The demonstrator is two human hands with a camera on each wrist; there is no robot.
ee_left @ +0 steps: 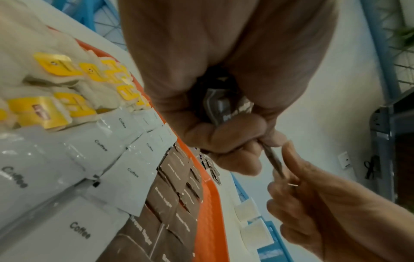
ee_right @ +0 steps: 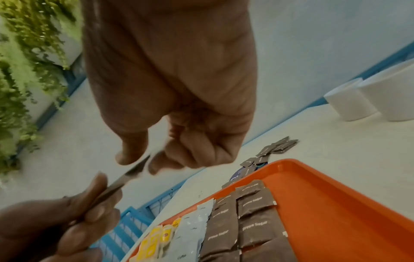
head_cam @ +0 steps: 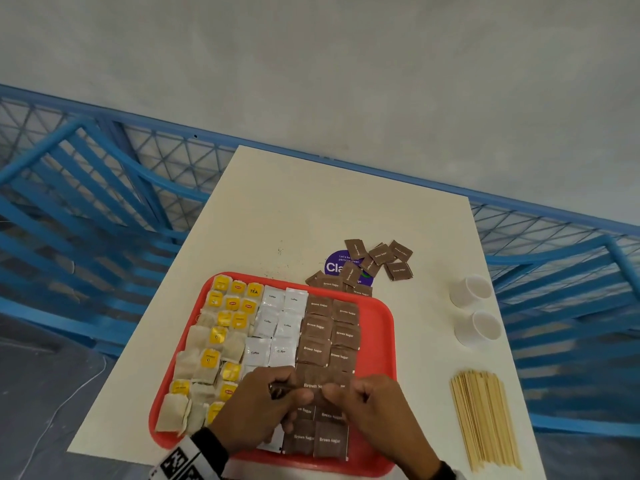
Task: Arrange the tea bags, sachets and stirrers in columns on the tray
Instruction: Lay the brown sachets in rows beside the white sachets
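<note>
A red tray [head_cam: 384, 327] holds tea bags [head_cam: 207, 362] on its left, white coffee sachets [head_cam: 273, 323] in the middle and brown sugar sachets [head_cam: 329, 334] in columns to their right. Both hands hover over the tray's near part. My left hand [head_cam: 301, 396] grips a small stack of brown sachets [ee_left: 224, 106] in its palm. One brown sugar sachet [head_cam: 322, 379] is pinched between the left thumb and fingers, and my right hand [head_cam: 336, 393] pinches its other end. In the wrist views this sachet [ee_right: 134, 170] shows edge-on between the two hands. Wooden stirrers [head_cam: 485, 417] lie bundled on the table, right of the tray.
Loose brown sachets [head_cam: 381, 258] are scattered over a purple sticker [head_cam: 336, 266] beyond the tray's far right corner. Two white cups [head_cam: 471, 289] stand at the table's right side. The tray's right strip is bare. Blue railings surround the white table [head_cam: 311, 202].
</note>
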